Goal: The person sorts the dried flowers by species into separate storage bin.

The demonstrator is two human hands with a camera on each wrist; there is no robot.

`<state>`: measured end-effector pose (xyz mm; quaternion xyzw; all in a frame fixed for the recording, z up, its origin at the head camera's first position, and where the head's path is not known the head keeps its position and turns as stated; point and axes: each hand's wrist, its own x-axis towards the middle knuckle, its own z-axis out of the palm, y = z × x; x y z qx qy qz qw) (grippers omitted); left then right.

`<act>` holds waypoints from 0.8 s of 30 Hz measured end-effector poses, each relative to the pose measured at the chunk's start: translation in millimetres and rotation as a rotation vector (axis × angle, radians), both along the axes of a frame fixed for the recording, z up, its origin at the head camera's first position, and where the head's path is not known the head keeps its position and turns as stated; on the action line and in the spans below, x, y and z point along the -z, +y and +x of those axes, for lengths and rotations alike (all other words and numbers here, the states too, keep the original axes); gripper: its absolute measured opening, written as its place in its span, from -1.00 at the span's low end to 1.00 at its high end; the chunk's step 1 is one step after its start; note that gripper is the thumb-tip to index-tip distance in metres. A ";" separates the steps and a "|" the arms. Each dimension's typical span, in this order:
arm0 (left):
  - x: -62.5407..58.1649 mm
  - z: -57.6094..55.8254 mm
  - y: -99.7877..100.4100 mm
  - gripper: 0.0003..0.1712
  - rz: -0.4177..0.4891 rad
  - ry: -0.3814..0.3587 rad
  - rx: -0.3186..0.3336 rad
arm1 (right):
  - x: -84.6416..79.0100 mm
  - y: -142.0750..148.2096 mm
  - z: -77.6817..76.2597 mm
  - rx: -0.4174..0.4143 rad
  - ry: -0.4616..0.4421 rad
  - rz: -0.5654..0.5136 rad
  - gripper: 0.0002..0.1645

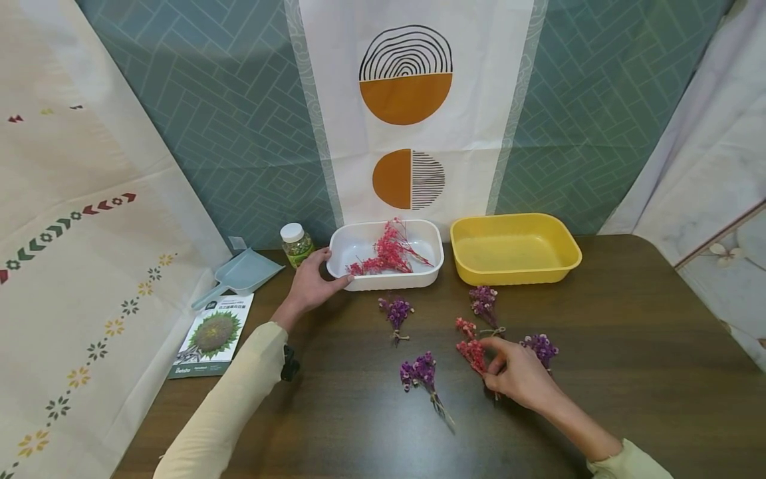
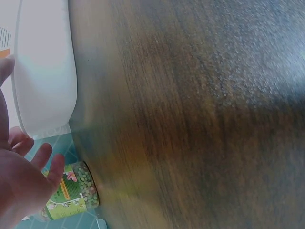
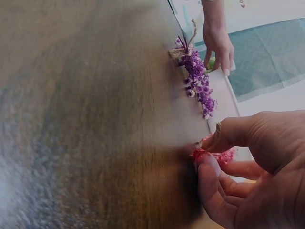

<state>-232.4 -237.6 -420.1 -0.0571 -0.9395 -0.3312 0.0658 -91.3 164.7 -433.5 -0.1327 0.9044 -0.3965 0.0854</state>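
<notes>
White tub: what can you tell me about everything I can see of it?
The white tub is oblong, with rounded corners and a smooth rim, and looks like plastic. It stands upright and uncovered on the table, left of the yellow tub. Pink flowers lie inside. The left hand holds its left end.

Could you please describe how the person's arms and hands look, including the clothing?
The left sleeve and right sleeve are long and pale yellowish cream, with no visible pattern. A small black device sits near the left cuff. The left hand and right hand wear no gloves.
</notes>
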 end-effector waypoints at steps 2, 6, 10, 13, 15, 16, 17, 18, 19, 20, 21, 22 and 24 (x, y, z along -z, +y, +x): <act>0.2 -0.3 -0.1 -0.10 0.003 -0.003 -0.002 | 0.0 -0.2 0.3 0.004 0.001 -0.001 -0.30; 0.8 -0.6 -0.4 -0.11 0.008 -0.001 0.000 | 0.2 0.0 0.7 0.011 0.004 -0.013 -0.30; 1.8 -1.1 -1.0 -0.11 0.011 0.003 -0.004 | 0.7 0.9 0.8 0.014 0.013 -0.031 -0.29; 2.4 -0.9 -1.3 -0.10 0.012 0.009 0.001 | 1.2 1.9 1.3 0.007 0.010 -0.056 -0.29; 2.5 -0.9 -1.1 -0.10 0.014 0.013 0.004 | 1.8 2.9 1.9 -0.003 0.003 -0.086 -0.28; 2.4 -0.8 -0.9 -0.10 0.013 0.014 0.005 | 1.9 3.3 2.2 -0.007 -0.001 -0.101 -0.27; 2.2 -0.9 -0.7 -0.10 0.014 0.014 0.005 | 1.9 3.6 2.3 -0.010 -0.003 -0.114 -0.27; 2.1 -0.9 -0.6 -0.10 0.014 0.013 0.004 | 1.8 4.0 2.4 -0.014 -0.001 -0.125 -0.26; 1.8 -0.9 -0.6 -0.10 0.014 0.012 0.003 | 1.4 4.2 2.4 -0.018 0.000 -0.137 -0.26; 1.6 -0.8 -0.4 -0.10 0.016 0.011 0.002 | 0.9 4.3 2.2 -0.018 0.002 -0.144 -0.25; 1.4 -0.8 -0.5 -0.10 0.015 0.010 0.002 | 0.1 4.3 1.8 -0.017 -0.001 -0.154 -0.24; 1.1 -0.6 -0.4 -0.10 0.014 0.009 0.002 | -0.9 4.3 1.3 -0.018 -0.001 -0.158 -0.24; 0.9 -0.4 -0.6 -0.10 0.012 0.010 0.002 | -3.3 4.0 -0.4 -0.018 -0.001 -0.165 -0.24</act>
